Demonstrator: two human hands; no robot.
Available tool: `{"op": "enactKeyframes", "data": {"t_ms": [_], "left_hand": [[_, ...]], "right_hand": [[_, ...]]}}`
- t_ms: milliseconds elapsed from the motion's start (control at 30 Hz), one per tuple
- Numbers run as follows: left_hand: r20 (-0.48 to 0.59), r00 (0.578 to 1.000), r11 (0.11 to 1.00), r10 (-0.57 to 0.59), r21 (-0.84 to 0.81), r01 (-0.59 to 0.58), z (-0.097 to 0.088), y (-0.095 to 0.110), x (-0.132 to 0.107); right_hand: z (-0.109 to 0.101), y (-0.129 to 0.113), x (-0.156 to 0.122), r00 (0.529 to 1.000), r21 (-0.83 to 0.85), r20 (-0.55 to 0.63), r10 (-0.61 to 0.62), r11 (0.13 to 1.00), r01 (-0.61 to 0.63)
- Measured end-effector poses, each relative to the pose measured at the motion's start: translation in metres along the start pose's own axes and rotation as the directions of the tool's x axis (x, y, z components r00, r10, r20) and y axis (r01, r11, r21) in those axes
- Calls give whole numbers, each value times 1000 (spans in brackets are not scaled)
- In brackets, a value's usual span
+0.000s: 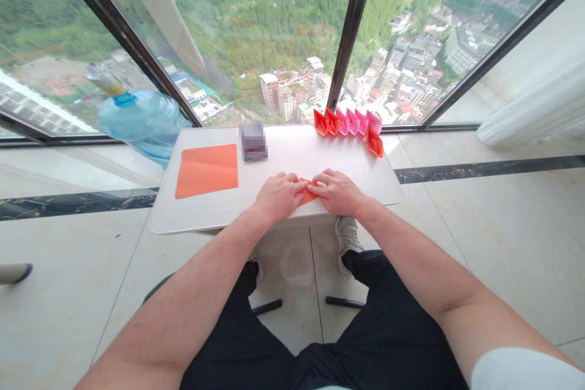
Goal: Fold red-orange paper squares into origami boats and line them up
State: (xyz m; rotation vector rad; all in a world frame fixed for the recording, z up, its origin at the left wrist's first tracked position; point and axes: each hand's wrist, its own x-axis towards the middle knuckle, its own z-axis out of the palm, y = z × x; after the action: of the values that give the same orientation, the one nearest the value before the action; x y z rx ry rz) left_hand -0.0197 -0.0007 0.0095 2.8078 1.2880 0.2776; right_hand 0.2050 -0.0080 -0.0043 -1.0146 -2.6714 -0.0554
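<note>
A small folded piece of orange paper (pixel 307 196) lies at the front edge of the white table, between my hands. My left hand (pixel 280 194) grips its left side, fingertips pressed down on it. On the right side, my right hand (pixel 337 191) has thumb and fingers closed on the same paper. Its exact folds are partly covered by my fingers. A flat stack or sheet of orange paper (pixel 208 170) rests on the table to the left. Several folded paper boats (pixel 347 122) in red and pink stand in a row at the back right, with one red boat (pixel 374 143) in front.
The white table (pixel 283 146) stands against tall windows. A blurred dark object (pixel 255 141) sits at its back edge. A large blue water bottle (pixel 141 119) is beyond its left side. My shoes (pixel 348 237) are below the front edge.
</note>
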Motion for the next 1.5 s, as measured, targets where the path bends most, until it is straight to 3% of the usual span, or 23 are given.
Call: {"op": "enactKeyframes", "data": {"t_ms": [600, 833, 1067, 1500], "left_hand": [[64, 998, 999, -25, 45, 22, -8, 7, -2], [66, 996, 998, 57, 28, -59, -9, 12, -3], [38, 999, 999, -32, 29, 31, -4, 16, -3], [24, 998, 997, -62, 39, 61, -1, 16, -5]], "right_hand": [[-7, 0, 2, 997, 27, 68, 25, 999, -27], [-11, -6, 5, 995, 45, 45, 93, 994, -95], [-14, -9, 7, 981, 3, 87, 175, 984, -176], [-15, -1, 3, 969, 0, 118, 218, 976, -220]]}}
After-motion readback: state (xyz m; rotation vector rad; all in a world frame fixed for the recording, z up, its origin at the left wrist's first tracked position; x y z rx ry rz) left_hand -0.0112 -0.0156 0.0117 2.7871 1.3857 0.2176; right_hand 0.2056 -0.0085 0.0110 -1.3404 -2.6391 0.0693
